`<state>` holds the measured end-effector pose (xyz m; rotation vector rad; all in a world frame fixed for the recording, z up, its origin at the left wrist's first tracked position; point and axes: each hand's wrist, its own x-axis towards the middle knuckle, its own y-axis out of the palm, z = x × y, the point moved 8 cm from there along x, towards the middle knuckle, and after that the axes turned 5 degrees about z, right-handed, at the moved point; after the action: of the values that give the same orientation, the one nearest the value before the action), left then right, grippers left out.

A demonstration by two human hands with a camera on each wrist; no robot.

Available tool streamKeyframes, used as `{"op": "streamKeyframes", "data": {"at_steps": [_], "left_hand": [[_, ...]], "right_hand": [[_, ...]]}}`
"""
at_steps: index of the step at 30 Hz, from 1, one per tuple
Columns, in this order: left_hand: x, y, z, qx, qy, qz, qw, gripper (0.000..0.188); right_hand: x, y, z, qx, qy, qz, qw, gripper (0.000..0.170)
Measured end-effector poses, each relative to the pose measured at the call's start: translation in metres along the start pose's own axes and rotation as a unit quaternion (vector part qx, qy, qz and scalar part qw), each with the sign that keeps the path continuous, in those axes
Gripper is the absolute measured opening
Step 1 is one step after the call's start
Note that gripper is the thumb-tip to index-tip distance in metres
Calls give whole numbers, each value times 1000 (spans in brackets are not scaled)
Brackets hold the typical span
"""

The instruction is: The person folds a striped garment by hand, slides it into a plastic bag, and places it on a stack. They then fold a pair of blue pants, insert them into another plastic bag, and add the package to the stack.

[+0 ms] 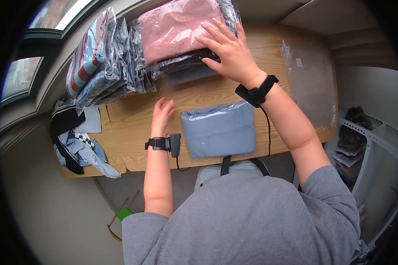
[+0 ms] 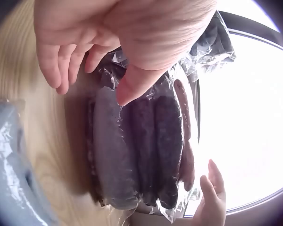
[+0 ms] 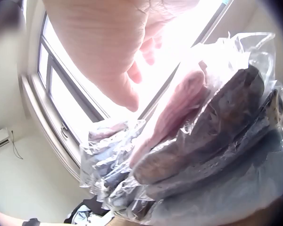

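Observation:
My right hand (image 1: 234, 55) reaches out with spread fingers over the right side of a pink folded garment (image 1: 177, 31) in a clear plastic bag. That garment tops a stack of bagged darker garments (image 2: 167, 146); in the right wrist view the hand (image 3: 108, 47) appears above the stack. My left hand (image 1: 162, 115) hovers near the table's middle, fingers loosely bent and holding nothing, in front of the stack. Between my forearms, near the front edge, a bagged blue-grey folded garment (image 1: 219, 130) lies flat on the wooden table.
At the back left stands another pile of bagged clothes, a red-and-blue striped one (image 1: 90, 53) on top. Loose clothes (image 1: 77, 141) lie at the left end. An empty-looking plastic bag (image 1: 311, 84) lies on the right. A window (image 3: 68, 89) runs behind; a shelf (image 1: 367, 145) stands right.

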<state>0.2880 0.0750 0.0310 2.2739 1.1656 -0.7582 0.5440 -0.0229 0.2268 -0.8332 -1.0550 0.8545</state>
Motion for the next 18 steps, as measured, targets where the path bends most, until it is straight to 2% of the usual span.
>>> {"op": "streamKeyframes", "data": {"at_steps": [2,3,5,7,9,11,13,14,16,17,18], "left_hand": [[-13,-12,1,188,41,16,981,72],[-18,-20,8,185,39,14,982,72],[-33,-29,28,323,31,41,945,79],[-49,-34,50,318,6,46,947,84],[-60,-33,90,300,-99,101,944,84],[-72,-20,93,272,-84,96,954,86],[-77,-11,99,245,-76,90,962,88],[-73,-7,104,188,-64,101,975,87],[-66,-2,119,124,-46,118,984,81],[-60,1,120,117,-33,123,985,75],[-64,11,112,116,-59,165,978,60]], "right_hand": [[-18,-22,6,31,5,-24,999,48],[-33,-30,6,71,24,-28,997,48],[-71,-41,-1,139,68,-40,987,48],[-124,-25,-14,171,168,-6,971,48],[-196,20,-33,201,284,81,934,58],[-265,62,-42,277,401,126,864,69],[-311,96,-37,384,493,160,764,67],[-314,95,-31,384,492,159,765,67],[-314,111,-4,626,504,135,580,58],[-318,118,1,638,511,171,550,49],[-314,113,3,632,521,146,555,45]]}}
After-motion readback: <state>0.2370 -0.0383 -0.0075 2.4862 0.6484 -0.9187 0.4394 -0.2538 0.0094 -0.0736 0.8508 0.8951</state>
